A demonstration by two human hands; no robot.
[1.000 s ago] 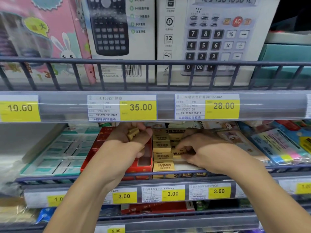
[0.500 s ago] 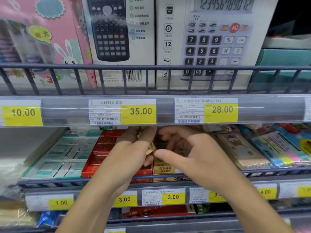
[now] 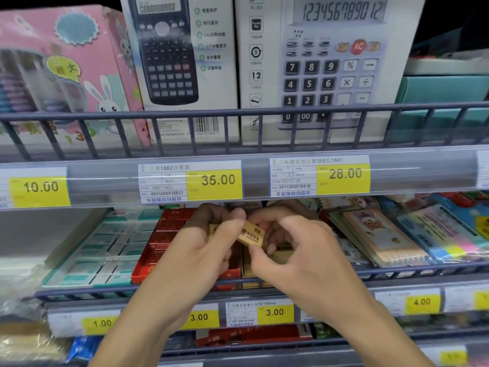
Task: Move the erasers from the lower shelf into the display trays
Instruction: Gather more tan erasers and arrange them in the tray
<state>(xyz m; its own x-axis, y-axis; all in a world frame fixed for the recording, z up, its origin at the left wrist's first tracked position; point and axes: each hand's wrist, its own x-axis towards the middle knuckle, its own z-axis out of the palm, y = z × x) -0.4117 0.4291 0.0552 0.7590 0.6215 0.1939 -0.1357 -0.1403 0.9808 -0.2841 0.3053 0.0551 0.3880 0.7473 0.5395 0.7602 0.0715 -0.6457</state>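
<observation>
A small yellow eraser with dark print is pinched between both hands above the middle shelf. My left hand holds a few yellow erasers, its thumb on the top one. My right hand grips the same eraser by its right end with thumb and fingers. Beneath the hands lies the yellow display tray, mostly hidden. A red display tray of red erasers sits just left of it.
A teal tray of white erasers lies at the left, notebooks and sticky notes at the right. A wire rail fronts the shelf. Calculator boxes stand on the shelf above. Price tags line the edges.
My right hand has lifted off the yellow tray and come up to my left hand. It now pinches one eraser from the stack there. The camera moved closer.
</observation>
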